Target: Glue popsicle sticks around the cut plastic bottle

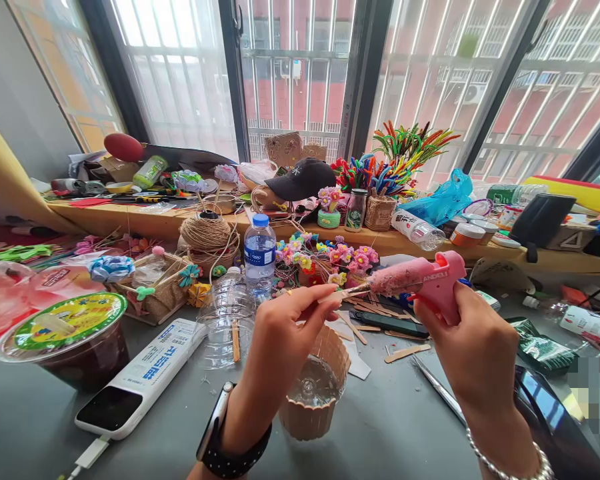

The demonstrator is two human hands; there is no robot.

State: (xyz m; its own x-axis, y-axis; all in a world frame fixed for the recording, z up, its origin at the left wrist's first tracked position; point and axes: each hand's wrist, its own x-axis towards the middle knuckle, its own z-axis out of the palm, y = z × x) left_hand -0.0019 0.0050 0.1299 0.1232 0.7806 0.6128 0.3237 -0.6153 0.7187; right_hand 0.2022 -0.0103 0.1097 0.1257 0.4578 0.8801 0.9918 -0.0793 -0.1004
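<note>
My right hand (473,340) grips a pink hot glue gun (420,277), its nozzle pointing left. Between the thumb and fingers of my left hand (293,327) is a wooden craft stick (336,295), with the nozzle at or very close to it. Below my hands stands a round container (307,420), its clear plastic inside showing and craft sticks lining part of its wall. My left wrist and fingers hide some of its rim. Several loose craft sticks (407,353) lie beyond it, near a dark green utility knife (390,325).
To the left are a lidded drink cup (70,333), a white power bank (145,377), a cut clear bottle (227,313) and a water bottle (260,257). Scissors (439,387) and a dark glossy object (555,420) lie at right. A cluttered ledge (170,221) runs below the windows.
</note>
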